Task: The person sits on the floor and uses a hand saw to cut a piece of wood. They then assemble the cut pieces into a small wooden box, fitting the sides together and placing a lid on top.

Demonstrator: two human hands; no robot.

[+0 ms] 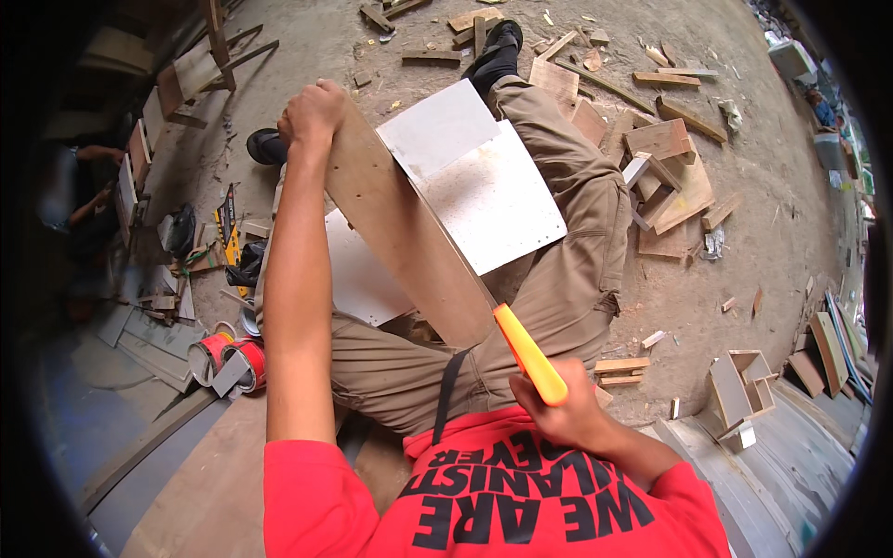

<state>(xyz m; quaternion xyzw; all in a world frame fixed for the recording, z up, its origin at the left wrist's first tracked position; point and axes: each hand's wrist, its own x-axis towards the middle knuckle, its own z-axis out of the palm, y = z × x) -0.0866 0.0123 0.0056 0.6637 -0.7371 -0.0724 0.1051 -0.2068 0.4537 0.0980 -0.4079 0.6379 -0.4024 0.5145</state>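
Observation:
My left hand is closed round the far end of a long brown plywood board, which slants between my legs toward my lap. My right hand grips the tapered orange handle of what looks like a handsaw. Its thin blade is seen edge-on along the board's right side, and no teeth can be made out. Just right of the plywood lie two overlapping white panels, partly over my leg. Another white panel shows left of the plywood, partly hidden by it and my left forearm.
Wood offcuts litter the floor ahead and right. Red paint cans and a yellow-and-black saw are on the left. A small wooden box sits at the right. Another person's hand holds a panel at far left.

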